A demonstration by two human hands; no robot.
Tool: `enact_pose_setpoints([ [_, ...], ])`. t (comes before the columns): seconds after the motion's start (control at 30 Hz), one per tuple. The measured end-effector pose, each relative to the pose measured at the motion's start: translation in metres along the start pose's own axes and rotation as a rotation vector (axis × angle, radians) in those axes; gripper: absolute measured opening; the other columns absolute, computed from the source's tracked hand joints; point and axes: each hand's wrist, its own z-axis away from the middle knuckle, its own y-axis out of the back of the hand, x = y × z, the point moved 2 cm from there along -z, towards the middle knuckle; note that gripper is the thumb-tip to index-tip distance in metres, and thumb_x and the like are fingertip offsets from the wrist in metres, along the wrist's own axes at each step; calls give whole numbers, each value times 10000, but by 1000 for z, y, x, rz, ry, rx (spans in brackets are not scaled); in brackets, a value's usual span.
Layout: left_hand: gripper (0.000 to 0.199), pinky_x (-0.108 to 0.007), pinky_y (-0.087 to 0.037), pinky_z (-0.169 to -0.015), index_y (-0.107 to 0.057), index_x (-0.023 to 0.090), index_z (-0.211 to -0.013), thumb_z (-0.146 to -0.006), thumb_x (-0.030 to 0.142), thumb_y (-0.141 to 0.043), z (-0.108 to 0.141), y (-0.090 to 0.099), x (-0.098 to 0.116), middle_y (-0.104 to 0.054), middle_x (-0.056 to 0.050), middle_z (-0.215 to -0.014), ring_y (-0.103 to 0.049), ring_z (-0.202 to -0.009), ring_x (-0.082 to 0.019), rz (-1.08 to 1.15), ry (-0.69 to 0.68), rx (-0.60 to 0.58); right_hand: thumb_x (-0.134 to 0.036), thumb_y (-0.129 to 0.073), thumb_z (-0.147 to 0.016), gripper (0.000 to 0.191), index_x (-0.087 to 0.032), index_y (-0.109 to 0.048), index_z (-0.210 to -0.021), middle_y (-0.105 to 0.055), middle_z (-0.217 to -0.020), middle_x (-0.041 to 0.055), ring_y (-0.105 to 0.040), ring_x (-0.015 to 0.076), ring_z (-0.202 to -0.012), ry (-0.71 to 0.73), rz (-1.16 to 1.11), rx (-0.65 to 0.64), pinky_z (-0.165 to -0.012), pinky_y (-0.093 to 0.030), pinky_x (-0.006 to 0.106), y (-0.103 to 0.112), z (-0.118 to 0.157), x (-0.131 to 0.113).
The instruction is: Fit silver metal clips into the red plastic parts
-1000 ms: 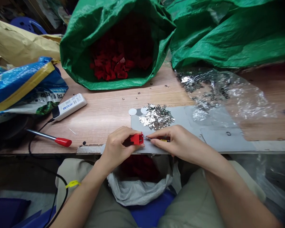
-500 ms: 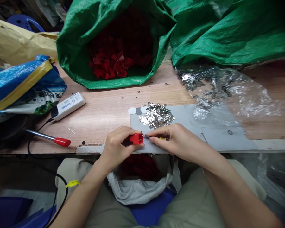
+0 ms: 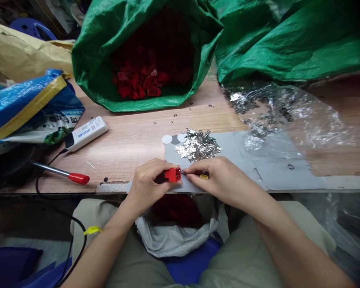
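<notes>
the left hand point(image 3: 148, 179) has its grip closed on a red block point(image 3: 171, 175) at the near edge of the worktop point(image 3: 129, 136). the right hand point(image 3: 220, 175) pinches a slim tool point(image 3: 204, 176), tip at the block's end; contact is too small to tell. metal pieces point(image 3: 198, 146) lie piled beyond.
</notes>
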Motion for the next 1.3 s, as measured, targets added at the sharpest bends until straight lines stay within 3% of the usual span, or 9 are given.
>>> enact_pose_setpoints([
  [0.23,270,-300,-538,-753,-717,180,-997,-756,231,-826,-1,0,0,-755,-40,-866,-695,-807,-184,-24,-14,1,-108,-630,-849,170,-184,-776,-809,-757,-741,14,-681,179,-681,-21,104,18,-589,-399,249,-5,0,-9],
  [0.5,253,-279,-519,-725,-715,185,-996,-768,226,-816,-3,2,2,-753,-36,-880,-683,-792,-168,5,31,-19,-141,-622,-857,189,-220,-792,-885,-785,-873,-18,-708,170,-782,-59,-74,-51,-644,-452,221,2,-5,-3],
  [0.7,244,-282,-517,-709,-711,182,-988,-770,227,-812,-3,1,2,-744,-35,-852,-676,-762,-166,11,32,-6,-152,-603,-863,208,-227,-792,-910,-790,-913,-2,-713,190,-800,-60,-38,-34,-635,-460,237,3,-4,-5],
  [0.93,248,-298,-514,-726,-711,182,-999,-775,226,-807,-3,1,0,-745,-43,-869,-677,-799,-182,7,25,-49,-104,-596,-866,200,-185,-780,-870,-772,-813,44,-696,210,-751,-28,144,21,-655,-430,273,-6,0,-11],
  [1.13,253,-292,-521,-738,-717,189,-1003,-770,219,-812,-2,1,1,-757,-41,-894,-687,-810,-177,4,37,-23,-135,-613,-862,181,-209,-778,-879,-778,-852,1,-701,181,-778,-22,-34,-39,-660,-445,236,0,-3,-6],
  [1.3,251,-293,-519,-729,-717,194,-998,-768,223,-813,-1,1,1,-754,-38,-885,-682,-798,-177,16,54,-21,-151,-603,-862,181,-209,-775,-864,-771,-836,9,-693,189,-776,-40,11,-30,-642,-433,238,1,-4,-6],
])
